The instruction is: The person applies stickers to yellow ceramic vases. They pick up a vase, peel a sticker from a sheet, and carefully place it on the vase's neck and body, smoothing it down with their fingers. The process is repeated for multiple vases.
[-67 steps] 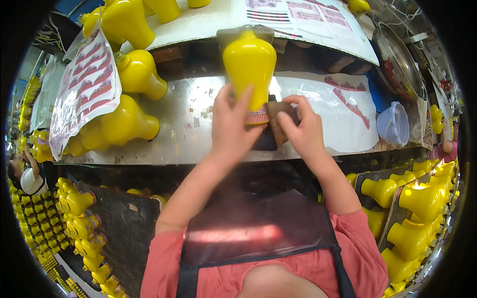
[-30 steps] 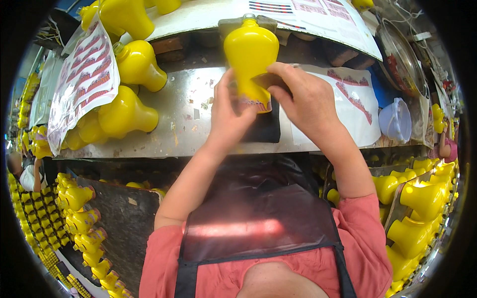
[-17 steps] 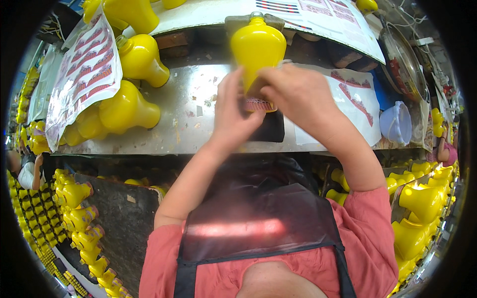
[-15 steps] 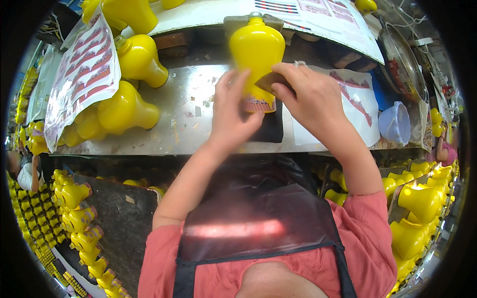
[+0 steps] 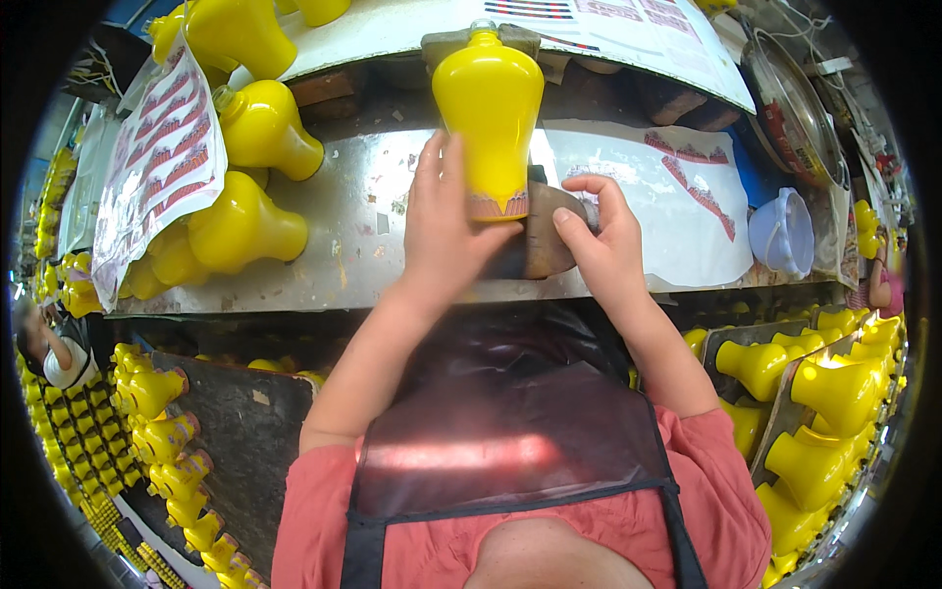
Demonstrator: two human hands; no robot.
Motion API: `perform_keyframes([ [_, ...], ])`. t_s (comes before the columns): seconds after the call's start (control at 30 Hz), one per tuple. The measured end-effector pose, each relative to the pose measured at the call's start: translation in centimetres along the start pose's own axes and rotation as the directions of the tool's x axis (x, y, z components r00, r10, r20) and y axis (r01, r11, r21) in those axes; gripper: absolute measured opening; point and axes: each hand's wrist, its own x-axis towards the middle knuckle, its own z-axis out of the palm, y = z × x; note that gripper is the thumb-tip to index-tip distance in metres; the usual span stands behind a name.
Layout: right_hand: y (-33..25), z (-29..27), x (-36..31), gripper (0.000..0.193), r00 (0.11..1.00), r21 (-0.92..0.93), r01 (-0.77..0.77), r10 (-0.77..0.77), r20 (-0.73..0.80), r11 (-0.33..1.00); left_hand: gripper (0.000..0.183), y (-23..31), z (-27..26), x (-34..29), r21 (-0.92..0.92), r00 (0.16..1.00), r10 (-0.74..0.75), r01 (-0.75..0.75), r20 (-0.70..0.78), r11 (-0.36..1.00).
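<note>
A glossy yellow bottle (image 5: 488, 108) lies with its clear neck pointing away from me, and a patterned decal (image 5: 498, 205) wraps its near, base end. My left hand (image 5: 437, 216) cups the bottle's left side, fingers stretched along it and thumb at the base's edge. Between the thumb and fingers of my right hand (image 5: 603, 231) is a flat, dark brown scraper-like pad (image 5: 548, 236), held just right of the base, over a black cloth or pad partly hidden by my hands. Whether the brown pad touches the bottle I cannot tell.
A decal sheet (image 5: 677, 216) lies to the right beside a pale lilac bucket (image 5: 781, 234). Several yellow bottles (image 5: 245, 221) lie at the left under another decal sheet (image 5: 177, 137). A dark rest (image 5: 444, 44) props the neck. Racks of yellow bottles (image 5: 829, 393) flank me; other people are at both edges.
My right hand has drawn the brown pad off the bottle's face, down and to the right of its base. My left hand has shifted slightly left and stays by the bottle.
</note>
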Motion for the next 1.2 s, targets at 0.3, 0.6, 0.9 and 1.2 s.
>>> perform_keyframes([
  [0.3, 0.9, 0.5, 0.7, 0.018, 0.990, -0.093, 0.022, -0.009, 0.139, 0.995, 0.085, -0.8, -0.4, 0.4, -0.087, 0.997, 0.046, -0.041, 0.054, 0.995],
  [0.6, -1.1, 1.2, -0.4, 0.020, 0.981, -0.175, 0.159, -0.136, 0.138, 0.972, 0.081, 0.7, 0.0, 0.5, 0.180, 0.998, 0.048, -0.056, 0.049, 0.982],
  [0.9, 2.4, 0.1, 1.7, 0.018, 0.995, -0.052, -0.014, 0.020, 0.098, 0.999, 0.085, -1.6, -0.5, 0.0, -0.178, 0.993, -0.013, 0.034, 0.120, 0.983],
  [1.2, -1.8, -0.6, 4.3, 0.030, 0.831, -0.445, 0.557, -0.476, 0.289, 0.701, 0.086, -0.6, 0.6, 0.1, -0.270, 0.962, -0.224, 0.260, 0.157, 0.927],
])
